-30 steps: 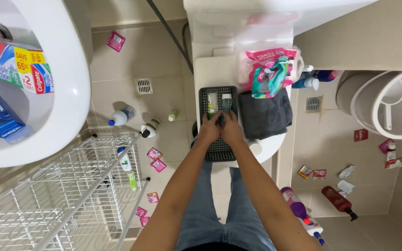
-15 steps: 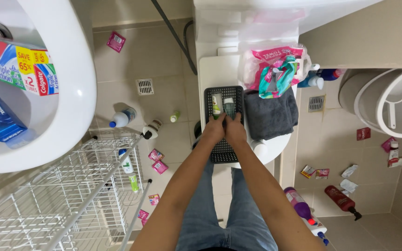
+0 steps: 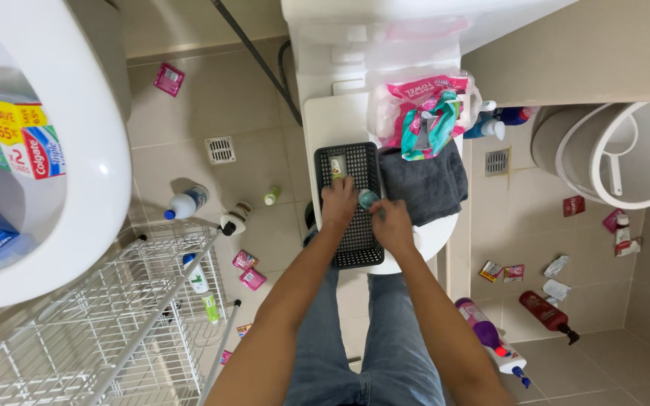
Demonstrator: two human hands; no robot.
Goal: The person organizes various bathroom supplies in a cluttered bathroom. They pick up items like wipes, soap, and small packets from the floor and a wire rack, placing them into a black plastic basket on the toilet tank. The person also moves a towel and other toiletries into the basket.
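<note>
A black plastic basket [image 3: 355, 248] lies on the closed white toilet lid [image 3: 336, 120]. My left hand [image 3: 338, 204] rests inside the basket, fingers curled beside a small teal-capped item [image 3: 368, 198]. My right hand [image 3: 391, 224] is at the basket's right edge and touches that same item. A small green and white tube [image 3: 337, 167] lies in the basket's far end. A folded dark grey towel [image 3: 424, 184] sits right of the basket. Behind it lies a clear bag with pink and teal contents [image 3: 426, 113].
A white sink [image 3: 88, 188] with toothpaste boxes [image 3: 9, 143] is at the left, a white wire rack [image 3: 114, 331] below it. Bottles and sachets litter the tiled floor: a white bottle [image 3: 186, 203], a purple bottle [image 3: 483, 323], a dark red bottle [image 3: 547, 314]. A white bin [image 3: 626, 150] stands right.
Both hands have drawn apart and back a little toward me; the left now lies inside the basket and the right sits at its right edge by the teal-capped item.
</note>
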